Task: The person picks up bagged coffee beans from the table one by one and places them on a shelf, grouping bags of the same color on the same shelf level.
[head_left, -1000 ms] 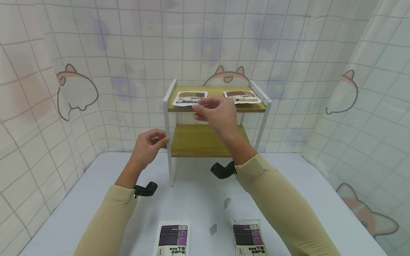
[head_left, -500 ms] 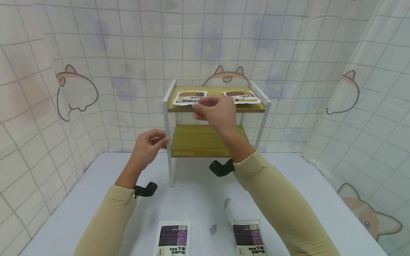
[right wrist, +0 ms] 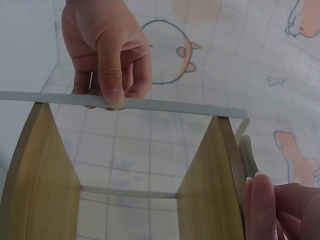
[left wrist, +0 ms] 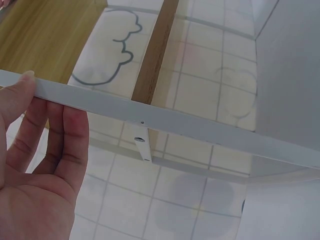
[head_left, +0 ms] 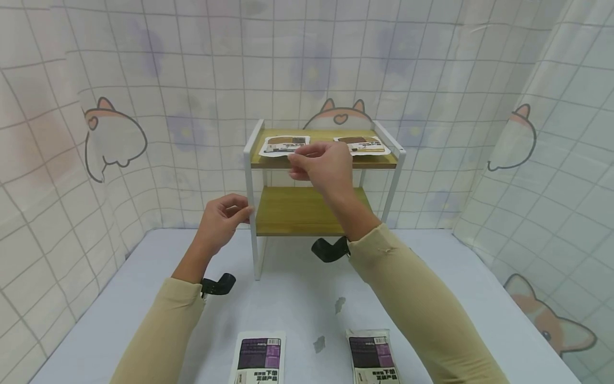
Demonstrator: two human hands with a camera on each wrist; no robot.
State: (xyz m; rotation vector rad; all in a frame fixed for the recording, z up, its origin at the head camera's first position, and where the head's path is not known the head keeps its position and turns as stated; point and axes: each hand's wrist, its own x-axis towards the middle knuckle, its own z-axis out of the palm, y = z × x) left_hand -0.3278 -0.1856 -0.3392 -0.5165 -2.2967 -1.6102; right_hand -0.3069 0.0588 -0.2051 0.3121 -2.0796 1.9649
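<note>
A two-tier shelf rack [head_left: 314, 210] with wooden boards and a white frame stands on the table. My left hand [head_left: 223, 221] grips its left front post, thumb on one side and fingers behind, as the left wrist view shows. Above the top board's front edge, my right hand [head_left: 328, 168] pinches the near right corner of a flat white packet [head_left: 278, 146]. In the right wrist view, that packet [right wrist: 247, 155] appears edge-on at the board, with the right fingertips [right wrist: 261, 185] at its end. A second packet [head_left: 364, 145] lies on the right of the top board.
Two more packets with dark purple printing, one on the left [head_left: 259, 357] and one on the right [head_left: 373, 356], lie at the near side of the white table [head_left: 292, 298]. Grid-patterned curtain cloth [head_left: 192, 80] with cartoon corgis surrounds the table.
My right hand and the left packet have shifted very slightly back on the top board. The left hand keeps its hold on the post.
</note>
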